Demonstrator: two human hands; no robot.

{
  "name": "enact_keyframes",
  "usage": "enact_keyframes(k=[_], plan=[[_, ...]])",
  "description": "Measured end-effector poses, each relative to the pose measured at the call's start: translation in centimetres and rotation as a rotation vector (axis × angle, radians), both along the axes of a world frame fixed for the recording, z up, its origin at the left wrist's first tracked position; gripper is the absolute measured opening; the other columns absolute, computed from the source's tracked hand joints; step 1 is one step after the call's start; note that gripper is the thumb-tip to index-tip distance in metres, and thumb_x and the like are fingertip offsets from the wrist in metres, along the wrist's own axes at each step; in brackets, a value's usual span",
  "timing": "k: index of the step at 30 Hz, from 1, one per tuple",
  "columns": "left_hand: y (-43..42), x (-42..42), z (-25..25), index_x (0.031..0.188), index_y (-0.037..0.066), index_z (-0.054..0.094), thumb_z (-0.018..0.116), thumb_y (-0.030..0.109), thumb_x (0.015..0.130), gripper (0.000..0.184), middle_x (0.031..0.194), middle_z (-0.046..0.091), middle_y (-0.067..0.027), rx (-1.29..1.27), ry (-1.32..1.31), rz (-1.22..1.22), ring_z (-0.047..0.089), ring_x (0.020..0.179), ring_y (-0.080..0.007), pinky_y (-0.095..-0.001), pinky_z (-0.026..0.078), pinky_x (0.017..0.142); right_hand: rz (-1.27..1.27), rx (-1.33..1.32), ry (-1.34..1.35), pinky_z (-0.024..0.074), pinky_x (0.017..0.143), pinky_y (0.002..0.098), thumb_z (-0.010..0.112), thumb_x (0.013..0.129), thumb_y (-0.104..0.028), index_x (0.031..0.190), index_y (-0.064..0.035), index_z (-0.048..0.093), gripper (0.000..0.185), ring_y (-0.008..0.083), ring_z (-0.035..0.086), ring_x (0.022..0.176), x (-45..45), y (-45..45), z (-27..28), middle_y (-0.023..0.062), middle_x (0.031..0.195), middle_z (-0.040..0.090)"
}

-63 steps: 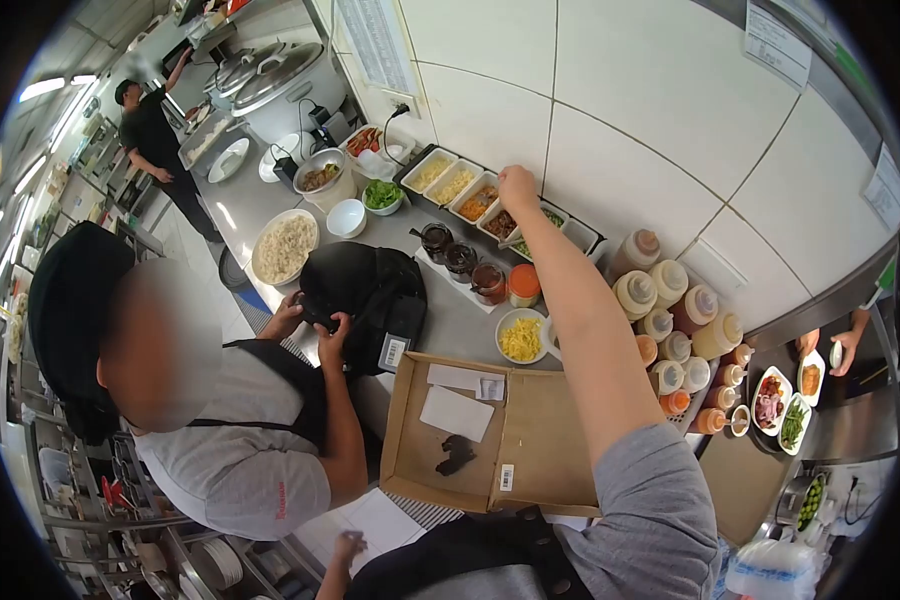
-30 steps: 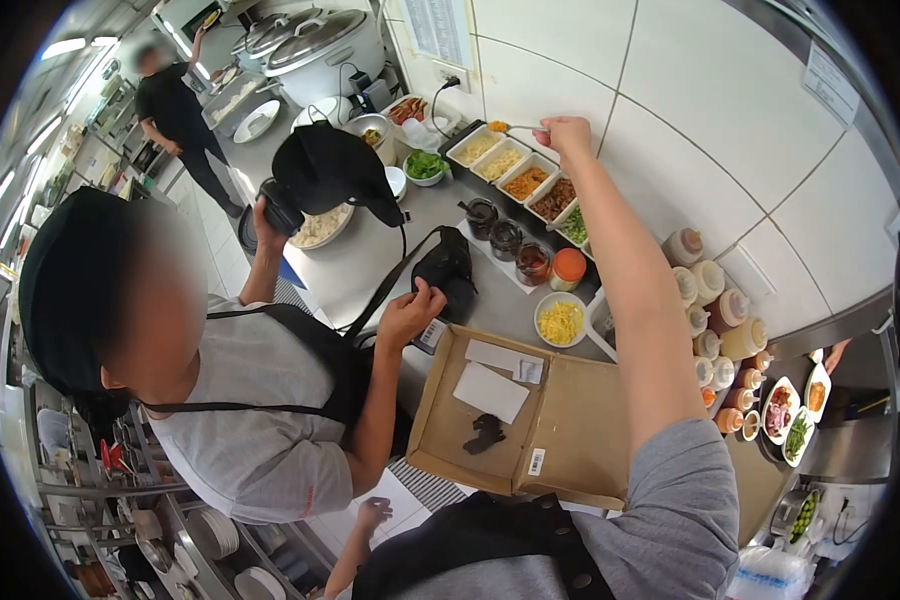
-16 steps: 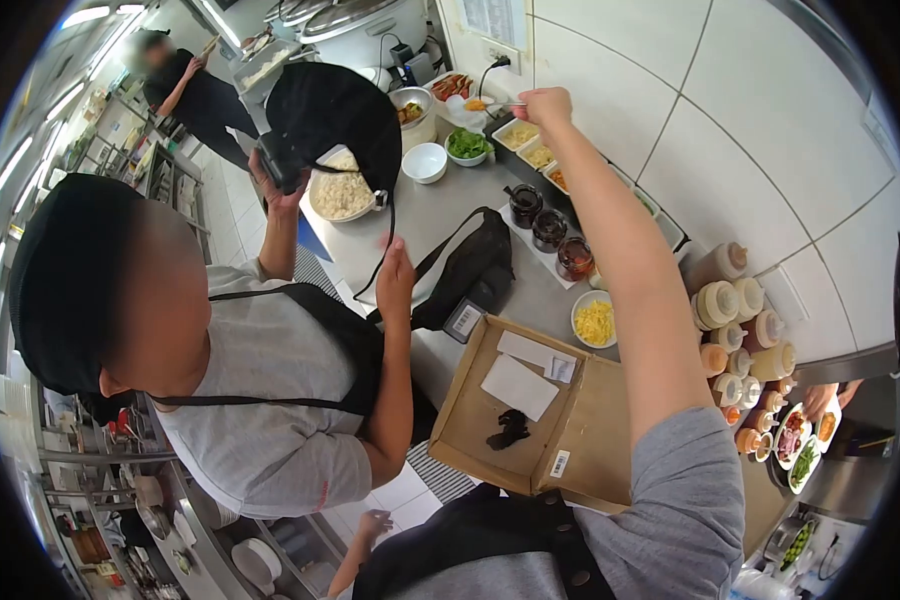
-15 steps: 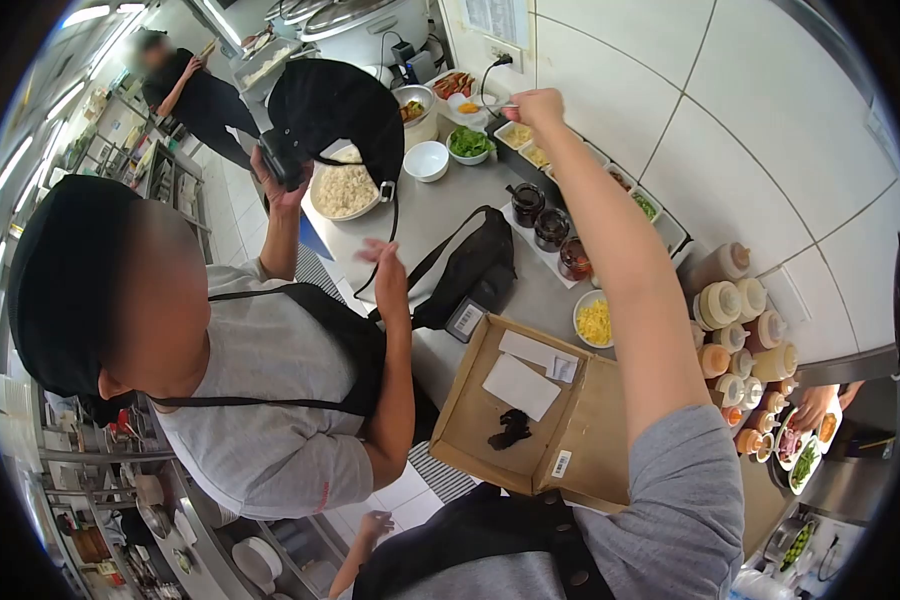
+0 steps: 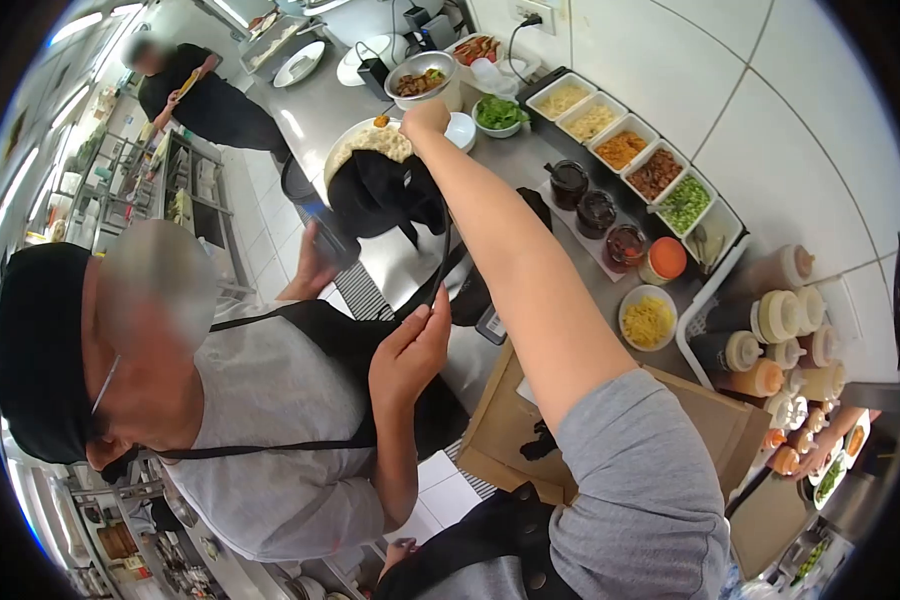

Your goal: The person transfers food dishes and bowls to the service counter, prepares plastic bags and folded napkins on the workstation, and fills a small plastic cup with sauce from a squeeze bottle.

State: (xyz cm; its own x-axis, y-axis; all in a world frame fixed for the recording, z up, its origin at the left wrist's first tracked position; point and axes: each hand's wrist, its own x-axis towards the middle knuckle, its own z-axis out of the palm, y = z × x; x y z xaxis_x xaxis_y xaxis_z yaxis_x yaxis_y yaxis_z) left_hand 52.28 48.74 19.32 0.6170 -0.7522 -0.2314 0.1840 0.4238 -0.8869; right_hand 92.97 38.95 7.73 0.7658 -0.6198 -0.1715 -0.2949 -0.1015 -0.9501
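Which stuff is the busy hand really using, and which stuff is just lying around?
Seem to be in use:
- right hand
- spoonful of orange food
- big bowl of white food, near the spoonful
- tub of matching orange food, probably

Seem just lying about:
- cardboard box
- black scrap inside it

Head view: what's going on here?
The wearer's right hand holds a spoon of orange food by a bowl of pale, rice-like food; the left hand is low by the apron. A co-worker holds a dark strap and a dark device. An open cardboard box lies before the wearer.
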Motion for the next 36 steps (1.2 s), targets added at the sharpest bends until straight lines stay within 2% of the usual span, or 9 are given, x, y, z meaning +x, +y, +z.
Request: enact_keyframes(k=[4,8,13,15,19,23,26,34,36], plan=[[2.4,0.2,-2.8,0.124,-0.003,0.053,0.052,0.001,0.095,0.03,0.102,0.058,-0.0101,0.315,-0.284,-0.073,0.059,0.09,-0.0177,-0.0226,0.048,0.076,0.183,-0.047,-0.157,0.0537,0.081,0.0437,0.06,0.083,-0.004,0.087,0.0024,0.069,0.012,0.0385,0.067,0.092,-3.2,2.0,1.8,0.0258,0.092,0.068],[1.5,0.5,-0.5,0.111,-0.003,0.055,0.05,0.007,0.097,0.019,0.096,0.054,-0.0065,-1.552,1.152,0.027,0.056,0.075,-0.0145,-0.0257,0.051,0.072,0.151,-0.179,-0.362,0.0531,0.081,0.0428,0.059,0.081,-0.003,0.084,0.0001,0.07,0.012,0.0379,0.067,0.089,-5.1,3.2,2.2,0.0231,0.088,0.068],[4.2,-2.3,-4.0,0.111,-0.002,0.055,0.055,0.009,0.093,0.021,0.098,0.061,-0.0078,-1.739,1.317,0.175,0.06,0.077,-0.015,-0.0301,0.053,0.071,0.169,-0.465,-0.548,0.0519,0.079,0.044,0.059,0.08,-0.004,0.081,-0.0012,0.07,0.011,0.0375,0.066,0.087,-6.0,2.5,1.1,0.0222,0.088,0.068],[9.8,-10.2,-9.8,0.111,-0.003,0.056,0.057,0.011,0.093,0.023,0.097,0.062,-0.0106,-2.05,1.41,0.431,0.062,0.078,-0.0174,-0.0313,0.055,0.071,0.378,-0.539,-0.464,0.0513,0.077,0.0451,0.059,0.08,-0.005,0.081,-0.0021,0.07,0.011,0.0376,0.065,0.086,-5.5,1.1,1.2,0.0222,0.092,0.068],[22.7,-32.8,-23.3,0.112,-0.006,0.056,0.061,0.015,0.093,0.03,0.094,0.065,-0.0162,-2.801,1.065,1.696,0.066,0.078,-0.0223,-0.0337,0.057,0.07,0.172,-0.507,-0.736,0.0525,0.073,0.0446,0.062,0.078,-0.008,0.079,-0.0024,0.071,0.011,0.0372,0.067,0.08,-6.0,-6.3,7.4,0.0215,0.082,0.068],[26.2,-40.0,-26.2,0.113,-0.009,0.057,0.065,0.019,0.092,0.036,0.091,0.069,-0.0217,-2.898,0.82,2.099,0.07,0.078,-0.0271,-0.0361,0.059,0.069,0.109,-0.875,-0.423,0.0535,0.068,0.045,0.066,0.074,-0.014,0.072,-0.0026,0.07,0.012,0.0372,0.068,0.075,-8.2,-20.7,13.1,0.0223,0.075,0.067],[26.4,-39.7,-26.9,0.113,-0.01,0.057,0.066,0.02,0.092,0.038,0.09,0.069,-0.0232,-2.875,0.863,2.103,0.07,0.078,-0.0283,-0.0369,0.06,0.069,0.074,-1.013,-0.02,0.0549,0.083,0.0437,0.058,0.082,-0.008,0.089,0.0001,0.071,0.017,0.0364,0.068,0.095,-14.9,-28.6,16.0,0.0238,0.095,0.069],[25.7,-36.8,-29.6,0.108,-0.007,0.062,0.064,0.02,0.092,0.032,0.085,0.071,-0.019,-2.703,0.92,2.115,0.07,0.069,-0.0232,-0.0328,0.056,0.057,0.146,-1.055,0.303,0.0545,0.083,0.0453,0.053,0.087,-0.004,0.099,-0.0021,0.07,0.02,0.038,0.066,0.099,-20.4,-34.0,5.2,0.0227,0.104,0.068],[27.1,-37.2,-31.9,0.108,-0.007,0.062,0.063,0.022,0.092,0.033,0.084,0.071,-0.0186,-2.959,0.984,2.057,0.07,0.069,-0.023,-0.0327,0.056,0.057,0.115,-1.027,0.306,0.0547,0.082,0.0455,0.054,0.088,-0.005,0.099,-0.0017,0.07,0.02,0.0382,0.066,0.099,-20.7,-34.2,4.5,0.0226,0.105,0.068]])
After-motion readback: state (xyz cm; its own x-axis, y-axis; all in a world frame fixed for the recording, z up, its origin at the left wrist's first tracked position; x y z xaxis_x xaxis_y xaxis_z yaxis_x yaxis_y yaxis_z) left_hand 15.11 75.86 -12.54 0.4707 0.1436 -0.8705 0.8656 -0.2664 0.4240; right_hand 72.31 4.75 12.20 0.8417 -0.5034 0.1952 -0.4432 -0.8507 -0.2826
